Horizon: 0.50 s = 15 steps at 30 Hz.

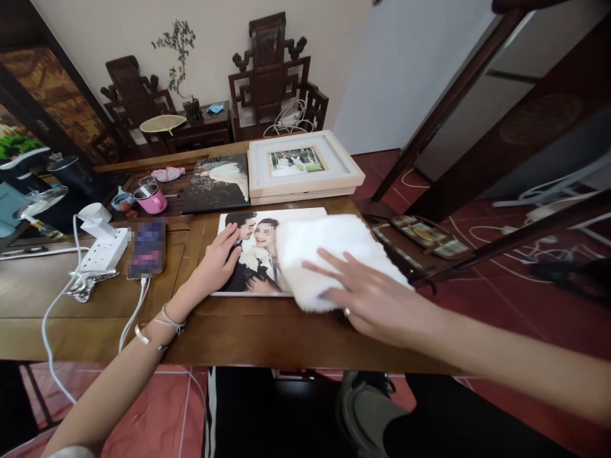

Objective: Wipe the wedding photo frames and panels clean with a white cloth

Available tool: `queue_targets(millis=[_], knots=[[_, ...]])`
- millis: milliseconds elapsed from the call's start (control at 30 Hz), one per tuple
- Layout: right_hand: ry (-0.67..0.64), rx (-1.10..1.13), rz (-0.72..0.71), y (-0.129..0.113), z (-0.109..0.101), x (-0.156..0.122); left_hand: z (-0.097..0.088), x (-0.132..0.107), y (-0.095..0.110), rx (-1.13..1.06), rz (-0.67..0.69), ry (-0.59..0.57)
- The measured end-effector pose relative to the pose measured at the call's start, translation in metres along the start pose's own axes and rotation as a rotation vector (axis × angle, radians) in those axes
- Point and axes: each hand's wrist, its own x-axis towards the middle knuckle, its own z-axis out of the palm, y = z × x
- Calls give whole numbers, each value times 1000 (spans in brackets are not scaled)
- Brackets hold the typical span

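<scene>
A large wedding photo print (248,254) lies flat on the wooden table (229,331). My left hand (217,261) rests on its left edge with the fingers stretched out and flat. A white folded towel (329,254) covers the right part of the print. My right hand (372,296) lies on the towel's near edge, fingers spread and extended. A ring shows on that hand, and bracelets circle my left wrist.
Behind the print are a dark photo print (217,183) and a white framed photo (300,166). A phone (147,248), a white power strip (102,249) with cables and a pink cup (151,197) sit at the left. Carved chairs stand by the wall.
</scene>
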Motion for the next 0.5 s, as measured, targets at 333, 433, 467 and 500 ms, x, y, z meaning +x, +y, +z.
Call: queue_targets(millis=[333,433,467,500], knots=[[-146,77,-120,-19,-17,21,-1,0,-1,-1,30,15],[-178,54,-73,16,-17,51,-1,-1,-1,2,30,1],[-175,49,-44,28,-15,60,-1,-1,-1,2,25,-3],[-171,43,-9,40,-13,67,-1,-1,-2,0,21,-6]])
